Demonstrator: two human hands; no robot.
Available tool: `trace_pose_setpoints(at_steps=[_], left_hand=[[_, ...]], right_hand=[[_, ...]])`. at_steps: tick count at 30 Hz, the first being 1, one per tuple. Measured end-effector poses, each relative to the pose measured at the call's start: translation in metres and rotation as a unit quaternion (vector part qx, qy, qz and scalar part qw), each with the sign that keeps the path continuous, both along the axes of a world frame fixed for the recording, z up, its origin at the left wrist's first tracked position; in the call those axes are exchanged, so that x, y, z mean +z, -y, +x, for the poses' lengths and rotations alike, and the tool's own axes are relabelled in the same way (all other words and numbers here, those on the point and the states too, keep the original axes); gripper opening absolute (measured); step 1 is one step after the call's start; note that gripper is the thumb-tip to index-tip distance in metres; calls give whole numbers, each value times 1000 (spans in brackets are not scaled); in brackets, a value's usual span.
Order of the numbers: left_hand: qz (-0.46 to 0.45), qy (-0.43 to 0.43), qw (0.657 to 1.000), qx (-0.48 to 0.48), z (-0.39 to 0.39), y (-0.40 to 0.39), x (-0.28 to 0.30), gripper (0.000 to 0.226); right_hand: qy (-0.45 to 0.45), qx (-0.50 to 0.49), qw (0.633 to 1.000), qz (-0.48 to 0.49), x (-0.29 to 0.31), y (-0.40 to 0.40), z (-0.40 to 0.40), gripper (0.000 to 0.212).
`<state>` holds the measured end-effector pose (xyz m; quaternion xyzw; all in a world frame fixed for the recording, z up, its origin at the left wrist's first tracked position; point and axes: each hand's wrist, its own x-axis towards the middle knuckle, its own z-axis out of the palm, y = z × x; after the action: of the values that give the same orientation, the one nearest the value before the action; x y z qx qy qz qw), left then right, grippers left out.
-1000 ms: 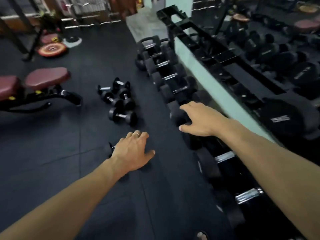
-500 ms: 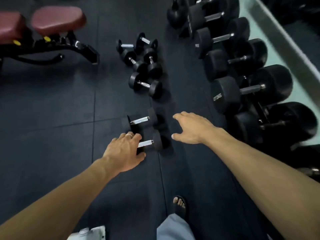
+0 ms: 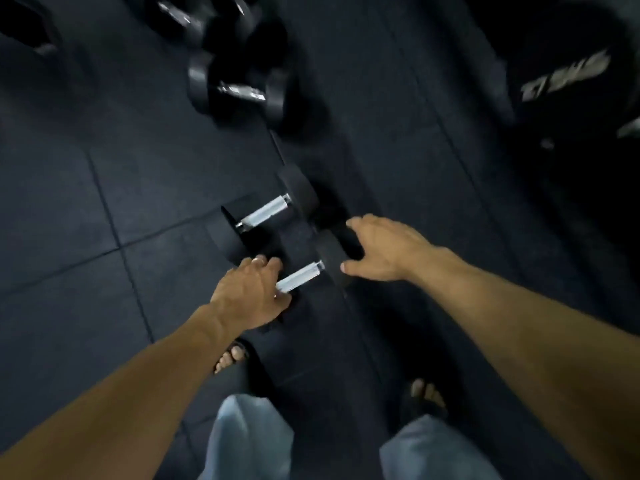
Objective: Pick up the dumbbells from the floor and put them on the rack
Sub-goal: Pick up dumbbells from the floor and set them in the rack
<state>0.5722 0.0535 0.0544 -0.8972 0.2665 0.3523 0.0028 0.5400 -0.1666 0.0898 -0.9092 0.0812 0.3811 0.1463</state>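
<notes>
Two small black dumbbells with silver handles lie side by side on the dark rubber floor. The near dumbbell [image 3: 303,277] lies between my hands. My left hand [image 3: 249,294] covers its left head, fingers spread and touching the handle's end. My right hand [image 3: 384,249] hovers open over its right head, thumb beside the weight. The far dumbbell [image 3: 266,211] lies untouched just beyond. The rack is out of view.
Another small dumbbell [image 3: 239,90] and more behind it lie farther up the floor. A big black weight with white lettering [image 3: 568,76] sits at the upper right. My sandalled feet [image 3: 232,355] stand just below the near dumbbell.
The view has tilted down and closer to the floor. Both hands have dropped onto the near dumbbell, the left onto its left head, the right over its right head.
</notes>
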Motion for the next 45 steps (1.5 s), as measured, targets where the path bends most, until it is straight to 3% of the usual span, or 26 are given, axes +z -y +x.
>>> trace_pose_setpoints(at_steps=[5, 10, 14, 19, 24, 36, 42, 45], left_hand=[[9, -38, 997, -60, 26, 10, -100, 64], [12, -74, 996, -50, 33, 29, -182, 75], [39, -124, 990, -55, 36, 24, -226, 92], [96, -151, 979, -94, 28, 9, -255, 95], [111, -173, 973, -105, 32, 9, -259, 103], [91, -168, 979, -76, 18, 13, -246, 97], [95, -172, 979, -55, 7, 26, -207, 95], [93, -174, 979, -57, 4, 35, -172, 81]], right_hand=[[-9, -83, 996, 8, -102, -9, 3, 87], [1, -134, 991, -10, -180, -1, -7, 98], [13, -144, 990, 7, -218, -9, -14, 94], [81, -190, 978, 16, -240, -22, -18, 84], [107, -213, 970, 46, -243, -25, -17, 78], [107, -240, 964, 48, -237, -27, -28, 70], [120, -208, 969, 55, -202, -14, -32, 69], [118, -202, 970, 59, -163, -4, -32, 74]])
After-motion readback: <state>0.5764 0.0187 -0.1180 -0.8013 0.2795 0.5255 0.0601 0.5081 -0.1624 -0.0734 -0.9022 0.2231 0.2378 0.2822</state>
